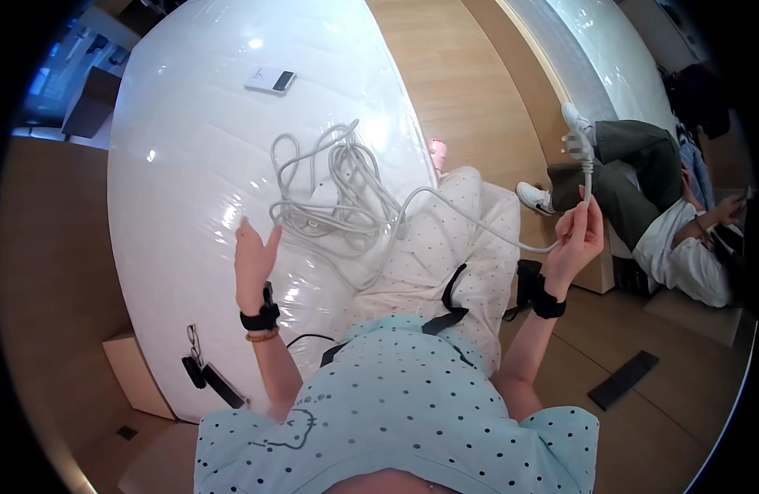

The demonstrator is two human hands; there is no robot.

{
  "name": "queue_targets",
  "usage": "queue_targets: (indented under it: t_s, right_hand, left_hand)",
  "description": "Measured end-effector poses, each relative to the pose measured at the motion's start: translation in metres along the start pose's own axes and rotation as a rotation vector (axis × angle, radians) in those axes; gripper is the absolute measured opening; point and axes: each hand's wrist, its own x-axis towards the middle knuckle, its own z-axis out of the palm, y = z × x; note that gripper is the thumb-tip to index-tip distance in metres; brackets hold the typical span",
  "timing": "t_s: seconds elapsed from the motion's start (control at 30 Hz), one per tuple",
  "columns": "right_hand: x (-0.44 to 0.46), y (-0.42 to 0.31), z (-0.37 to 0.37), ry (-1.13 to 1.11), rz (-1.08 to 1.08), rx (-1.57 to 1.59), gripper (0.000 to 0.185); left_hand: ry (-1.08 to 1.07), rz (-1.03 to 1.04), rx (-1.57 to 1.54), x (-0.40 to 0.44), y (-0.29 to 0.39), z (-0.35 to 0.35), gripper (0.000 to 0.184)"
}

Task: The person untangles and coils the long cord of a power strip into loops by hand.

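Observation:
My right hand is raised on the right, its fingers pinched around a pale grey power cord just below the plug. The plug points upward, its prongs blurred. From that hand the cord sags across my lap and runs to a loose, tangled heap of cord on the plastic-covered mattress. A white block is partly hidden among the loops. My left hand hovers beside the heap's left edge, thumb and fingers apart, holding nothing.
A white box with a dark panel lies farther up the mattress. Black items on a strap rest near its lower left. A pink object stands by my knee. Another person sits at right; a dark flat bar lies on the floor.

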Motion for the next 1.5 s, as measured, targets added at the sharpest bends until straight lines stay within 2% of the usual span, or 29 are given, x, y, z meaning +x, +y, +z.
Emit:
queue_targets:
  t_s: [0.03,0.07,0.17,0.23,0.3,0.4,0.5,0.63,0.7,0.73,0.77,0.8,0.87,0.9,1.0,1.1,1.2,1.3,1.4,1.5]
  right_hand:
    - [-0.003,0.0,0.0,-0.028,-0.001,0.003,0.024]
    - [-0.005,0.001,0.001,-0.059,0.0,0.005,0.024]
    - [-0.004,-0.011,0.009,-0.062,0.008,0.114,0.026]
    - [0.006,-0.029,0.009,-0.106,-0.041,0.195,0.027]
    - [0.015,-0.047,0.008,-0.168,-0.074,0.291,0.028]
    - [0.02,-0.065,0.006,-0.243,-0.084,0.445,0.03]
    - [0.012,-0.058,0.005,-0.275,-0.048,0.443,0.03]
    - [-0.019,-0.031,0.02,-0.359,0.125,0.181,0.024]
    - [-0.04,-0.01,0.034,-0.475,0.255,0.154,0.023]
    - [-0.047,-0.008,0.043,-0.588,0.244,0.091,0.022]
    - [-0.057,-0.006,0.057,-0.608,0.251,0.085,0.019]
    - [-0.062,-0.003,0.067,-0.738,0.156,0.129,0.015]
    - [-0.072,0.002,0.087,-0.791,0.092,0.147,0.018]
    - [-0.076,0.004,0.094,-0.815,0.06,0.151,0.019]
    - [-0.089,0.019,0.1,-0.786,0.22,0.191,0.029]
    - [-0.09,0.019,0.105,-0.775,0.257,0.268,0.035]
    - [-0.09,0.027,0.105,-0.837,0.214,0.208,0.04]
    - [-0.092,0.03,0.11,-0.891,0.202,0.083,0.05]
    - [-0.09,0.018,0.119,-0.973,0.143,-0.089,0.063]
    - [-0.087,0.026,0.12,-0.975,0.07,-0.168,0.064]
  left_hand:
    - [-0.047,0.036,0.099,-0.007,0.011,-0.005,0.048]
    - [-0.231,-0.024,-0.099,-0.014,0.023,-0.011,0.037]
    - [-0.531,0.276,-0.492,-0.041,0.071,-0.016,0.034]
    - [-0.538,0.379,-0.541,-0.051,0.094,0.009,0.035]
    - [-0.23,0.655,-0.401,-0.054,0.099,0.069,0.04]
    - [-0.269,0.68,-0.351,-0.06,0.12,0.098,0.04]
    - [-0.608,0.177,-0.75,-0.05,0.133,0.096,0.036]
    - [-0.643,0.143,-1.271,-0.03,0.124,0.065,0.024]
    - [-0.548,0.158,-1.444,-0.032,0.128,0.047,0.018]
    - [-0.557,0.2,-1.465,-0.034,0.134,0.038,0.015]
    - [-0.575,0.228,-1.494,-0.036,0.136,0.038,0.017]
    - [-0.594,0.258,-1.521,-0.038,0.138,0.039,0.019]
    - [-0.688,0.323,-1.594,-0.039,0.138,0.042,0.029]
    - [-0.678,0.346,-1.586,-0.042,0.141,0.042,0.029]
    - [-0.652,0.384,-1.561,-0.05,0.15,0.043,0.033]
    - [-0.617,0.404,-1.572,-0.052,0.151,0.046,0.039]
    - [-0.591,0.389,-1.526,-0.049,0.147,0.046,0.049]
    - [-0.577,0.474,-1.314,-0.043,0.145,0.042,0.06]
    - [-0.58,0.473,-1.233,-0.05,0.152,0.033,0.062]
    - [-0.43,0.609,-1.054,-0.05,0.155,0.04,0.06]
